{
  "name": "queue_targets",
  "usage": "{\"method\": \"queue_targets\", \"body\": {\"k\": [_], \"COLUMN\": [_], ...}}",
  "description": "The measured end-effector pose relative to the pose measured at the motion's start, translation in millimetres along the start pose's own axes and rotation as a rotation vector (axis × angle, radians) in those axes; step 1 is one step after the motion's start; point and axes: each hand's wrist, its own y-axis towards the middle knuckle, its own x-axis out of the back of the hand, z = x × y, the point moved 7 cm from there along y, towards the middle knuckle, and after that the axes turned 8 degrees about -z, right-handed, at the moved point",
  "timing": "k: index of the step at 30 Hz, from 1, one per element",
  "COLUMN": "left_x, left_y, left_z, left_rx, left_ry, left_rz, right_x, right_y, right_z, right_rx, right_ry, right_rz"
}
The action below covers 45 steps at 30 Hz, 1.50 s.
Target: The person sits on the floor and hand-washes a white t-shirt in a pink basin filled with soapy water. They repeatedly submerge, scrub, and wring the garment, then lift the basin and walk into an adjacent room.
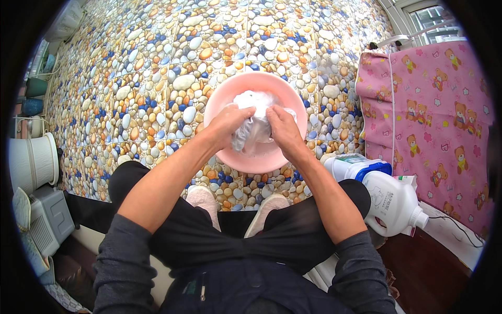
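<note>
A pink plastic basin (261,163) stands on the pebble-patterned floor in front of my feet. Over it, both hands grip a wet white cloth (257,127) with soapy-looking bunches. My left hand (231,121) holds the cloth's left side, thumb on top and pointing inward. On the right side, my right hand (283,127) pinches the cloth, its fingers curled around the fabric. The thumbs are close together but apart. Beneath the cloth, shallow whitish liquid shows at the basin's bottom.
White plastic jugs (392,204) with a blue lid or part lie by my right knee. Beyond them hangs a pink cover (431,117) with a bear print. At the left are a white plant pot (33,163) and a grey plastic box (53,216). My slippers (204,202) are just below the basin.
</note>
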Motion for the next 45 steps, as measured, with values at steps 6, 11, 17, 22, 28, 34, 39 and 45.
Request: {"method": "queue_targets", "body": {"k": [6, 11, 17, 22, 28, 34, 39, 45], "left_x": [-7.8, -16.5, -18.2, -18.9, -19.5, -20.3, -22.2, -17.7], "left_y": [2.7, 4.6, 5.5, 1.0, -0.3, 3.3, 6.4, 12.6], "left_z": [4.0, 13.7, 14.6, 15.4, 9.0, 12.8, 15.3, 19.2], "left_rx": [-0.071, -0.12, -0.087, -0.061, -0.106, -0.034, -0.065, -0.052], "left_ry": [-0.054, -0.007, -0.064, -0.141, -0.196, -0.182, -0.221, -0.25], "left_rz": [-0.02, -0.065, -0.038, -0.041, -0.078, -0.11, -0.077, -0.059], "right_x": [-9.5, -14.0, -17.1, -16.5, -19.5, -16.8, -17.3, -18.1], "right_y": [-9.4, -13.1, -7.1, -6.0, -3.8, 1.0, 1.1, 1.7], "right_z": [10.1, 19.4, 26.2, 35.0, 36.4, 31.6, 30.9, 36.5], "right_rx": [0.134, 0.225, 0.293, 0.42, 0.412, 0.354, 0.397, 0.446], "right_ry": [-0.087, -0.202, -0.328, -0.348, -0.32, -0.358, -0.371, -0.358], "right_rz": [-0.081, -0.161, -0.156, -0.192, -0.133, -0.168, -0.201, -0.197]}}
